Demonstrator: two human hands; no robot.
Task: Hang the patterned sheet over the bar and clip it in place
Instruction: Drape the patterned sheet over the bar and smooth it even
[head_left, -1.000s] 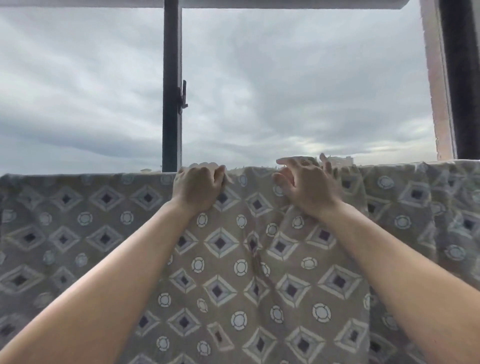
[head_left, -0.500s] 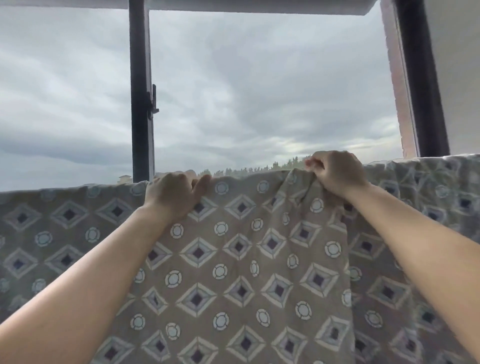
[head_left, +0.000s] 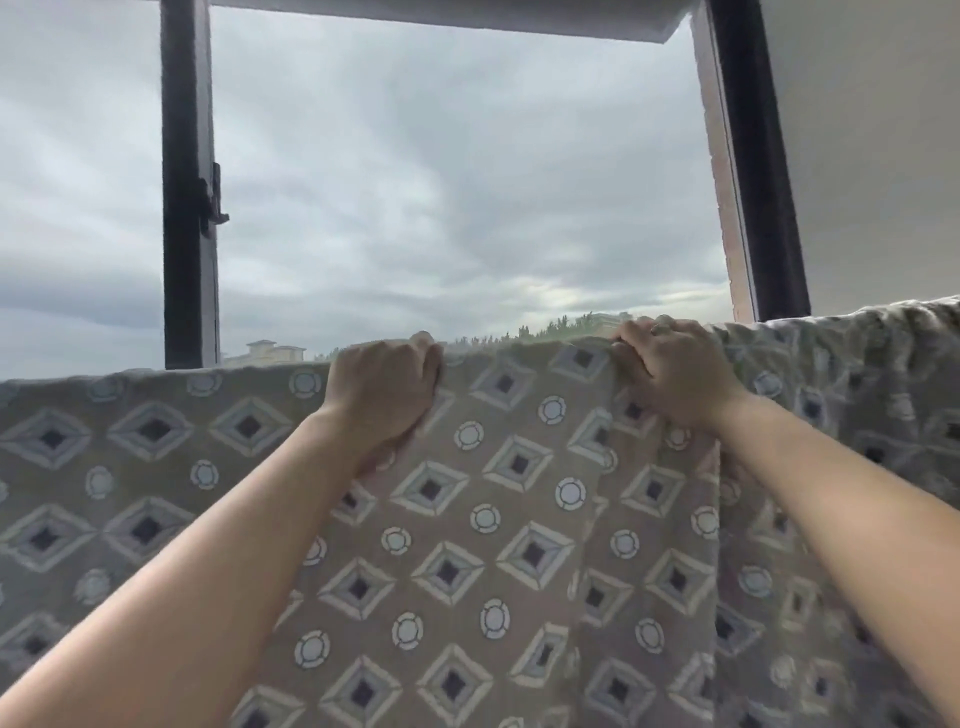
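The patterned sheet (head_left: 498, 519), brown-grey with diamonds and circles, hangs across the whole width of the view, its top edge draped over a bar that the cloth hides. My left hand (head_left: 382, 392) is closed on the sheet's top edge near the middle. My right hand (head_left: 670, 371) grips the top edge further right, with the cloth bunched into vertical folds under it. No clip is in view.
Behind the sheet is an open window with a dark frame post (head_left: 189, 182) and latch (head_left: 215, 200) at the left and a dark jamb (head_left: 753, 156) at the right. A pale wall (head_left: 883, 130) fills the far right. Cloudy sky and distant buildings lie beyond.
Both hands have shifted right along the top edge and closed into fists on the cloth. The right hand's open fingers curled shut, gathering folds. The view has turned rightward.
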